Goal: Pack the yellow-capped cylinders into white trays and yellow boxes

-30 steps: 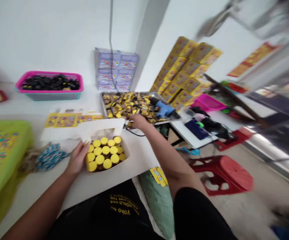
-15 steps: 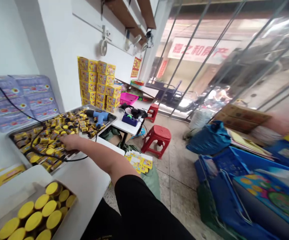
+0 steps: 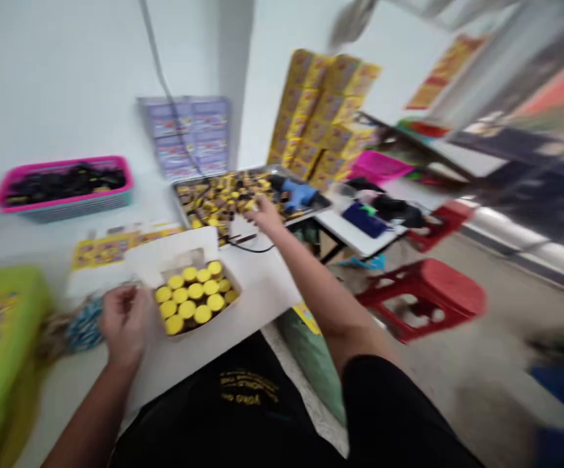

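Note:
Over the near edge of a metal tray [image 3: 180, 203], my right hand [image 3: 266, 216] has its fingers closed around what looks like a small yellow-capped cylinder, blurred by motion. Many small yellow and black cylinders [image 3: 223, 195] lie loose in that tray, beside a blue heat-gun-shaped tool [image 3: 297, 194]. My left hand [image 3: 124, 320] is curled shut near the table's front left; whatever its fingers hold is hidden. Right of it stands an open white box [image 3: 184, 250] with several yellow-capped cylinders [image 3: 194, 291] upright in rows. A blue and white bundle [image 3: 85, 325] is at its left.
A lime-green bin [image 3: 13, 292] stands at far left. Behind it is a pink-rimmed basket [image 3: 128, 170] of black pieces. Yellow boxes [image 3: 321, 117] are stacked by the wall. A black cable [image 3: 250, 249] crosses the tray. Red stools [image 3: 450, 292] stand at right.
The view has swung left and down, bringing my left hand, the green bin and the basket into sight. My right hand has moved from among the loose cylinders to the tray's near edge.

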Action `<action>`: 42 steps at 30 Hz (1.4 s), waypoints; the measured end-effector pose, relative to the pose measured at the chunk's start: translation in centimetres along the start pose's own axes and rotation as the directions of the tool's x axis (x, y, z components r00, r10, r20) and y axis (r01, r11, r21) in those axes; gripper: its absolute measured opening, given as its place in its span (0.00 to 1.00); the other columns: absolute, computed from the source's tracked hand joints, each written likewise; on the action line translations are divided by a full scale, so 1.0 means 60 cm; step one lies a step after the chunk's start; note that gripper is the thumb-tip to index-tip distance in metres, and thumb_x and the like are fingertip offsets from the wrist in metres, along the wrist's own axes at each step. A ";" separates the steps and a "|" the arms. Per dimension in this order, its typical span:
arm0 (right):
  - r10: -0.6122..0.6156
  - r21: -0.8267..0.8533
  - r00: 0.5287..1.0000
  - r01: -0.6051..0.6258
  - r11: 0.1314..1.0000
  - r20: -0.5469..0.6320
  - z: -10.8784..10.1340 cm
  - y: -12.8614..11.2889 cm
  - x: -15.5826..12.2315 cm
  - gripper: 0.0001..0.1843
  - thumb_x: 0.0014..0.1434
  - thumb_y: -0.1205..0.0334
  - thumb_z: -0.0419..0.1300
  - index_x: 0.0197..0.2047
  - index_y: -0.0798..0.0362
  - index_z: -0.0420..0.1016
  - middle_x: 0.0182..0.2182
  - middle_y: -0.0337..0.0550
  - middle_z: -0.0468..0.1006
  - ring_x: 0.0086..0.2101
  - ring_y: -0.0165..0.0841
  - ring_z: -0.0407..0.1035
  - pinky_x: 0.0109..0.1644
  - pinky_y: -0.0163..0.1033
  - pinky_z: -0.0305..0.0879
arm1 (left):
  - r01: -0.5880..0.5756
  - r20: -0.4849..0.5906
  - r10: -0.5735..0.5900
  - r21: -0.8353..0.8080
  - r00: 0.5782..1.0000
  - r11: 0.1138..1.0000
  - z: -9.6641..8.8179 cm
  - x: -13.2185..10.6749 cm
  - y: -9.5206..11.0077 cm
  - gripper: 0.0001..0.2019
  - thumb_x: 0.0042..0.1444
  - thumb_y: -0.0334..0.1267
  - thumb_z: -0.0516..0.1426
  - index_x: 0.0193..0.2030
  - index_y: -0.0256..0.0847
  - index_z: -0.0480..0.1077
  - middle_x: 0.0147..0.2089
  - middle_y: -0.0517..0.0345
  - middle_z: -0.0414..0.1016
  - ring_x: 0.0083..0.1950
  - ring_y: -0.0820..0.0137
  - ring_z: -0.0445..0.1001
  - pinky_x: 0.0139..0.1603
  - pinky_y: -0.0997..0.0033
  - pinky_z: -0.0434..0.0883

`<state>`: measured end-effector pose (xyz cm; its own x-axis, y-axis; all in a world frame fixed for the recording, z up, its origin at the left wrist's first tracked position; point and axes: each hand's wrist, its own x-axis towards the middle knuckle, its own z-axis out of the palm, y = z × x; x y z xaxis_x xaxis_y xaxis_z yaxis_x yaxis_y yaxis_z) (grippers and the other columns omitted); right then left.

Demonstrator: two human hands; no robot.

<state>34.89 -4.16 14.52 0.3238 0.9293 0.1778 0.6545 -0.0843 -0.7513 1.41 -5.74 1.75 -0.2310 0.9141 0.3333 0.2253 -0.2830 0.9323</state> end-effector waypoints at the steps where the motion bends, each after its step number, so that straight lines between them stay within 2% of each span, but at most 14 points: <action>1: 0.001 0.057 1.000 -0.001 0.998 -0.004 0.013 0.010 0.000 0.17 0.58 0.53 0.60 0.46 0.52 0.64 0.34 0.40 0.74 0.31 0.34 0.71 0.33 0.37 0.65 | -0.050 -0.089 0.052 0.019 0.995 0.999 -0.015 -0.001 0.004 0.18 0.53 0.53 0.65 0.39 0.42 0.70 0.32 0.63 0.73 0.32 0.71 0.72 0.38 0.67 0.74; 4: -0.098 0.360 0.991 0.125 0.924 -0.092 0.038 0.015 -0.042 0.21 0.50 0.48 0.64 0.41 0.48 0.62 0.34 0.38 0.72 0.32 0.35 0.71 0.34 0.39 0.66 | -0.180 -0.133 0.185 0.045 0.974 0.983 -0.034 -0.008 0.055 0.14 0.58 0.48 0.63 0.40 0.39 0.71 0.32 0.60 0.73 0.31 0.73 0.73 0.34 0.69 0.73; 7: -0.252 0.463 0.968 0.224 0.858 0.000 0.048 -0.015 -0.121 0.22 0.48 0.49 0.67 0.39 0.47 0.61 0.35 0.38 0.74 0.35 0.36 0.71 0.38 0.41 0.68 | -0.163 0.241 0.173 -0.058 0.955 0.985 -0.018 -0.012 0.130 0.13 0.60 0.47 0.63 0.46 0.41 0.74 0.34 0.59 0.77 0.31 0.72 0.76 0.31 0.71 0.74; 10: -0.364 0.414 0.919 0.276 0.867 0.150 0.061 -0.047 -0.176 0.18 0.51 0.53 0.65 0.40 0.48 0.63 0.34 0.37 0.73 0.35 0.35 0.70 0.40 0.40 0.67 | 0.130 0.656 0.034 -0.201 0.754 0.971 0.021 -0.009 0.185 0.22 0.55 0.50 0.65 0.53 0.42 0.73 0.36 0.57 0.77 0.30 0.68 0.80 0.24 0.72 0.74; 12: -0.382 0.323 0.904 0.310 0.894 0.191 0.069 -0.054 -0.189 0.15 0.52 0.55 0.64 0.40 0.48 0.64 0.33 0.36 0.72 0.33 0.33 0.68 0.39 0.39 0.65 | 0.319 0.757 -0.044 -0.222 0.652 0.921 0.050 -0.006 0.200 0.25 0.53 0.52 0.66 0.52 0.41 0.70 0.33 0.60 0.76 0.27 0.67 0.80 0.22 0.72 0.74; 17: -0.315 0.198 0.930 0.278 0.940 0.189 0.064 -0.031 -0.194 0.13 0.55 0.54 0.61 0.41 0.49 0.65 0.35 0.39 0.74 0.36 0.35 0.69 0.43 0.40 0.67 | 0.394 0.811 -0.083 -0.189 0.579 0.899 0.097 0.002 0.184 0.19 0.55 0.50 0.65 0.46 0.40 0.68 0.29 0.63 0.74 0.24 0.70 0.77 0.21 0.74 0.72; 19: -0.283 0.204 0.950 0.253 0.946 0.133 0.057 -0.018 -0.201 0.12 0.57 0.54 0.59 0.42 0.49 0.67 0.39 0.42 0.76 0.41 0.38 0.71 0.48 0.43 0.67 | 0.247 0.796 -0.037 -0.142 0.604 0.958 0.107 0.007 0.174 0.14 0.58 0.46 0.63 0.44 0.40 0.69 0.30 0.62 0.75 0.25 0.72 0.76 0.22 0.75 0.69; 22: -0.250 0.225 0.968 0.238 0.945 0.025 0.054 0.000 -0.217 0.10 0.60 0.54 0.58 0.42 0.48 0.72 0.48 0.47 0.77 0.50 0.43 0.71 0.55 0.48 0.66 | -0.199 0.762 0.150 -0.028 0.629 0.980 0.122 0.014 0.165 0.08 0.56 0.37 0.62 0.42 0.42 0.72 0.34 0.61 0.77 0.32 0.70 0.76 0.31 0.72 0.71; 26: -0.236 0.200 0.971 0.240 0.950 -0.044 0.077 0.021 -0.233 0.15 0.63 0.52 0.57 0.50 0.47 0.76 0.56 0.50 0.74 0.58 0.45 0.67 0.60 0.50 0.65 | -0.652 0.853 0.269 0.105 0.448 0.751 0.142 0.014 0.162 0.08 0.52 0.30 0.62 0.40 0.41 0.74 0.40 0.54 0.79 0.43 0.62 0.78 0.43 0.63 0.74; 29: -0.181 0.245 0.978 0.202 0.948 -0.105 0.106 0.034 -0.237 0.20 0.64 0.49 0.57 0.55 0.47 0.74 0.55 0.51 0.75 0.56 0.43 0.68 0.58 0.49 0.67 | -0.783 0.900 0.265 0.122 0.346 0.610 0.149 0.011 0.161 0.05 0.54 0.29 0.61 0.38 0.39 0.74 0.41 0.49 0.79 0.48 0.56 0.77 0.47 0.59 0.75; 31: -0.163 0.284 0.980 0.190 0.940 -0.116 0.121 0.040 -0.238 0.21 0.64 0.48 0.57 0.56 0.48 0.74 0.54 0.51 0.75 0.54 0.42 0.70 0.56 0.48 0.69 | -0.810 0.910 0.270 0.109 0.315 0.577 0.146 0.010 0.160 0.04 0.55 0.30 0.61 0.38 0.39 0.74 0.41 0.48 0.78 0.48 0.56 0.77 0.48 0.58 0.75; 34: -0.173 0.288 0.979 0.196 0.937 -0.104 0.130 0.042 -0.238 0.22 0.64 0.47 0.57 0.57 0.48 0.74 0.54 0.50 0.75 0.54 0.42 0.70 0.57 0.48 0.69 | -0.786 0.861 0.336 0.112 0.383 0.608 0.125 0.013 0.158 0.08 0.56 0.31 0.61 0.43 0.40 0.75 0.42 0.51 0.78 0.48 0.59 0.77 0.48 0.60 0.75; 39: -0.253 0.202 0.965 0.261 0.944 -0.067 0.116 0.040 -0.240 0.21 0.65 0.48 0.58 0.57 0.47 0.76 0.56 0.51 0.75 0.59 0.43 0.67 0.65 0.52 0.63 | -0.711 0.526 0.558 0.135 0.641 0.690 0.046 0.007 0.149 0.06 0.63 0.35 0.58 0.43 0.42 0.77 0.36 0.55 0.77 0.41 0.65 0.76 0.41 0.66 0.74; 42: -0.303 0.170 0.953 0.299 0.939 0.001 0.109 0.045 -0.243 0.22 0.65 0.48 0.59 0.58 0.47 0.76 0.59 0.52 0.74 0.61 0.45 0.66 0.66 0.55 0.62 | -0.627 0.262 0.577 0.188 0.774 0.756 -0.004 -0.013 0.128 0.04 0.62 0.36 0.61 0.41 0.41 0.76 0.37 0.55 0.77 0.38 0.68 0.74 0.32 0.71 0.70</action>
<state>27.44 -15.60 5.73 0.1097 0.9113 0.3969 0.5953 0.2596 -0.7604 3.11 -8.69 8.70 0.1993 0.6200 0.7589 0.4928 -0.7328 0.4692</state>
